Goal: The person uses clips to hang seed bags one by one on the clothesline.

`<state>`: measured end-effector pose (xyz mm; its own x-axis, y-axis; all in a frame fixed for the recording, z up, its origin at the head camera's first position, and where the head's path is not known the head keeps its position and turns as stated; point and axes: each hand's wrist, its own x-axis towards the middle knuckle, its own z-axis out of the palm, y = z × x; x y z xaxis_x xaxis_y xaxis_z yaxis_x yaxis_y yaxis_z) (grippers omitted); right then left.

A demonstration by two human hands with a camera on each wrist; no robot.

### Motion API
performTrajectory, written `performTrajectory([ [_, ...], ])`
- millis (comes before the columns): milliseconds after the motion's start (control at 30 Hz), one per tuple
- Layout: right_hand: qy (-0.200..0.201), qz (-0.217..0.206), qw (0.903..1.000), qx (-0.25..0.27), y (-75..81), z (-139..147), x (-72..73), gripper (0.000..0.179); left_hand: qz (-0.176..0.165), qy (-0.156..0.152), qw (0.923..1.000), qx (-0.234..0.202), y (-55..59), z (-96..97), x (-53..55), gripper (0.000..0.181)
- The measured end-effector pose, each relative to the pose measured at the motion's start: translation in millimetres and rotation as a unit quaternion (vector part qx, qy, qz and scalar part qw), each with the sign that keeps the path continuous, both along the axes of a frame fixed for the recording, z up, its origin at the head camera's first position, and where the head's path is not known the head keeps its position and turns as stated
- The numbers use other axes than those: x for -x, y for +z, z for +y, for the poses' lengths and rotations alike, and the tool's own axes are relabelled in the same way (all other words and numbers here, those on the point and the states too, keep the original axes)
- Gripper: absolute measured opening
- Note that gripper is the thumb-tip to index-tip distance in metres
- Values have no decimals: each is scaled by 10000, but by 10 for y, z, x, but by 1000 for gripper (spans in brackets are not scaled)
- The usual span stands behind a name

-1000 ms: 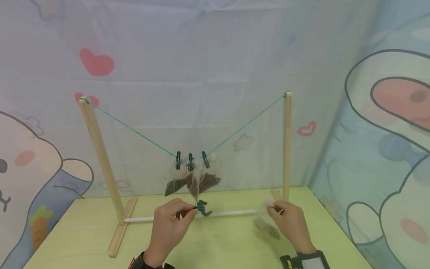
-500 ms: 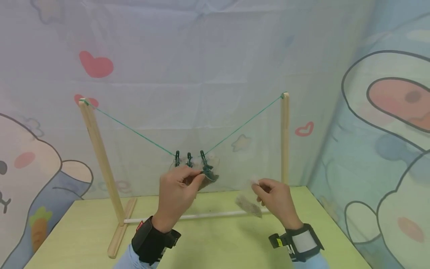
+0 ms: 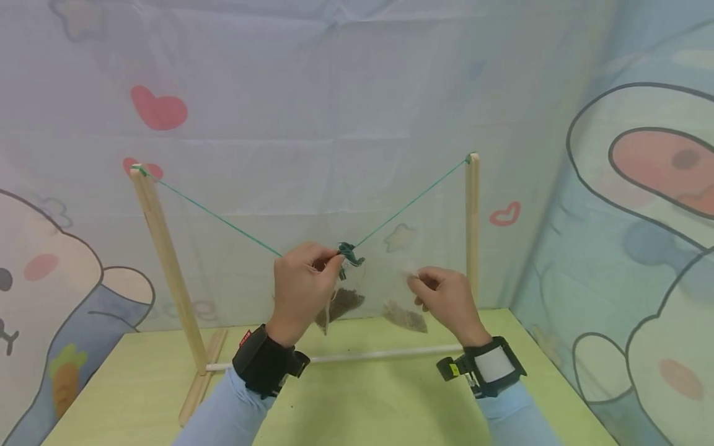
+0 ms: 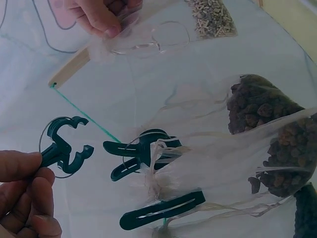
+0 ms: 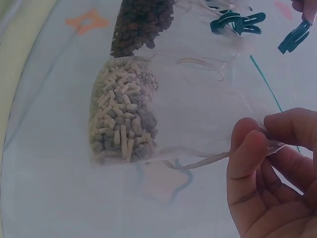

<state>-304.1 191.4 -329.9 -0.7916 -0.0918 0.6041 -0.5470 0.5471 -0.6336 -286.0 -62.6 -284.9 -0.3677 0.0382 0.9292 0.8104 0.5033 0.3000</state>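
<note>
In the head view my left hand (image 3: 304, 291) is raised in front of the low middle of a green string (image 3: 217, 218). Its thumb and fingertips pinch the handles of a dark green spring clip (image 4: 62, 148), whose jaws are spread with nothing between them. To its right, my right hand (image 3: 449, 300) pinches the gathered top of a clear drawstring bag (image 5: 124, 111) with pale pellets at the bottom. Beside the held clip, other green clips (image 4: 148, 148) fasten clear bags (image 4: 265, 104) of dark brown lumps to the string. My left hand partly hides these in the head view.
Two wooden posts (image 3: 167, 266) carry the string's ends, joined low down by a white rod (image 3: 385, 355). The frame stands on a pale yellow-green table (image 3: 357, 402). Behind it hangs a cartoon-printed cloth (image 3: 334, 124), with another at the right.
My left hand has risen with the clip from near the rod to the string. My right hand has come up and leftward with the pellet bag, nearer the hanging bags.
</note>
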Motion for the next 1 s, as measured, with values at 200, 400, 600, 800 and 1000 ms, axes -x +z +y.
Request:
performTrajectory([
  [200, 125, 161, 9998, 60, 125, -103, 71, 12, -433, 162, 9989, 72, 76, 43, 101, 3],
  [400, 170, 285, 9994, 134, 195, -258, 175, 12, -883, 254, 9956, 157, 134, 55, 154, 5],
  [600, 259, 364, 9983, 378, 207, -385, 262, 9, -1336, 317, 9905, 115, 133, 49, 203, 6],
  [800, 277, 357, 9974, 557, 196, -464, 325, 9, -1913, 256, 9812, 92, 107, 30, 227, 7],
  [1000, 546, 410, 9956, 638, 225, -547, 325, 8, -2212, 186, 9750, 125, 110, 41, 228, 6],
])
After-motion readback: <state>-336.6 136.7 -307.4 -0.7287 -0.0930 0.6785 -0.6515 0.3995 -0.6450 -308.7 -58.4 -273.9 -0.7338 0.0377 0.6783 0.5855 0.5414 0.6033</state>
